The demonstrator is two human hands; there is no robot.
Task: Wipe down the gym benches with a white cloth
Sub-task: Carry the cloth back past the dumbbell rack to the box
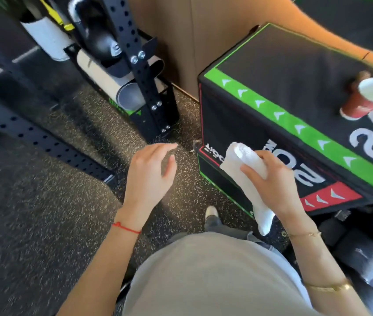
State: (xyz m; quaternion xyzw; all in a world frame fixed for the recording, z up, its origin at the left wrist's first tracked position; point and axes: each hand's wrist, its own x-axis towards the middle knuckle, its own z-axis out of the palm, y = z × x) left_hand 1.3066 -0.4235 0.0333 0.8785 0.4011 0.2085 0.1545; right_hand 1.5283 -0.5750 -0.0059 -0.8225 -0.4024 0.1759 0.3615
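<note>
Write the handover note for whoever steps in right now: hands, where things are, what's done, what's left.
Left hand: free, fingers relaxed, hovering over the speckled rubber floor.
Right hand: grips the rolled white cloth, held against the front face of the black and green plyo box, near its lower left corner.
On the box top: a red paper cup, lying tipped over near the right edge.
Done: cannot tell from this view which surfaces have been wiped.
Left: probably clear the cup before wiping the top. No bench is clearly in view, so benches remain to be found and wiped.
</note>
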